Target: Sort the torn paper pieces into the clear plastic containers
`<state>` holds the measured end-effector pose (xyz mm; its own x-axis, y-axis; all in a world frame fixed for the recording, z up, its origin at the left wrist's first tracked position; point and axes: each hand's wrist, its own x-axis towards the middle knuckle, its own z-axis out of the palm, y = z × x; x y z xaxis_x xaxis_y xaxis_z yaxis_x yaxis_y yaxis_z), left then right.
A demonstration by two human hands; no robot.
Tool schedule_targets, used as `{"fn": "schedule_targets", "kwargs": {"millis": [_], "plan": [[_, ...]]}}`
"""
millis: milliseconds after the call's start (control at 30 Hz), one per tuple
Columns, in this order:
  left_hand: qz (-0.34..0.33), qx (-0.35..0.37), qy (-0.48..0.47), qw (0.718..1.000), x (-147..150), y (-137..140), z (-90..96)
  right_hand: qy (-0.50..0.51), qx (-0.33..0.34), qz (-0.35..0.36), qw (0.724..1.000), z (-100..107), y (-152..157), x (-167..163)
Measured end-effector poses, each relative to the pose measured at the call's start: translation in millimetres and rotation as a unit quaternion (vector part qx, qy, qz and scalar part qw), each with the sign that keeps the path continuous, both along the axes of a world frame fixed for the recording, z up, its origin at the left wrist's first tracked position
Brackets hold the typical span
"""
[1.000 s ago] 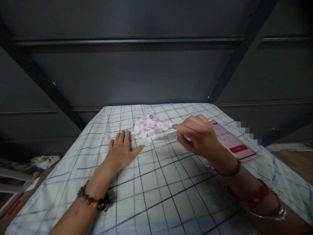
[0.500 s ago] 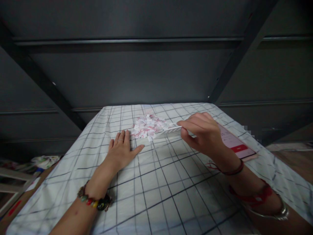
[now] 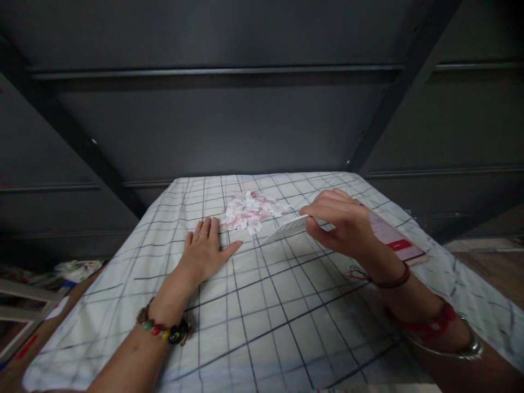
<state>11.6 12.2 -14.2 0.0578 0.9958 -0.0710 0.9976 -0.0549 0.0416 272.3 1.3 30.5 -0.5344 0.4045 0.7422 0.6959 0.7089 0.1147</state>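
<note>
- The step in hand appears to be the handling of a white card point(image 3: 289, 227) beside a loose pile of paper scraps point(image 3: 249, 213); whether the card is being lifted or set down cannot be told from this moment.
- The card is just to the near right of the pile, roughly midway between the side edges of the checked cloth point(image 3: 270, 311) and closer to its far edge than to its near one. It tilts, with its left end lower; whether that end touches the cloth is unclear.
- The right hand point(image 3: 341, 222) pinches the card's right end between thumb and fingertips.
- As a judgement, the next move calls for a light, steady pinch and some clearance from the scraps, which a brush of the card could scatter.
- The right hand's back faces up, its fingers bent and pointing left. Its forearm reaches in from the near right corner, partly hiding a phone point(image 3: 399, 240) that lies near the right edge.
- The left hand point(image 3: 204, 259) grasps nothing visible: it lies palm down, fingers slightly spread toward the far edge, thumb stretched to the right. Its fingertips are just beside the pile's near left side; contact with the scraps cannot be made out. Its forearm enters from the near left corner.
</note>
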Motion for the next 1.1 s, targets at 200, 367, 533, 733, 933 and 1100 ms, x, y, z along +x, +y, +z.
{"fn": "schedule_targets", "kwargs": {"millis": [200,367,533,733,933,1100], "plan": [[0.004,-0.017,0.011,1.000,3,-4,2.9,-0.003,0.024,-0.047,0.999,3,-10,-6],[-0.014,-0.056,0.023,0.998,-2,-19,6.9,-0.024,-0.050,-0.032,0.998,8,-29,-12],[-0.062,-0.033,0.022,0.997,-24,-46,3.7,-0.020,-0.052,-0.083,0.995,12,-43,-7],[-0.112,0.018,0.016,0.993,-56,-75,-4.9,-0.064,-0.047,-0.141,0.987,14,-64,-14],[-0.105,0.050,0.031,0.993,-72,-93,-11.3,-0.061,0.007,-0.103,0.993,20,-87,-34],[-0.110,0.049,0.035,0.992,-79,-103,-10.3,-0.098,-0.023,-0.192,0.976,24,-90,-37]]}}
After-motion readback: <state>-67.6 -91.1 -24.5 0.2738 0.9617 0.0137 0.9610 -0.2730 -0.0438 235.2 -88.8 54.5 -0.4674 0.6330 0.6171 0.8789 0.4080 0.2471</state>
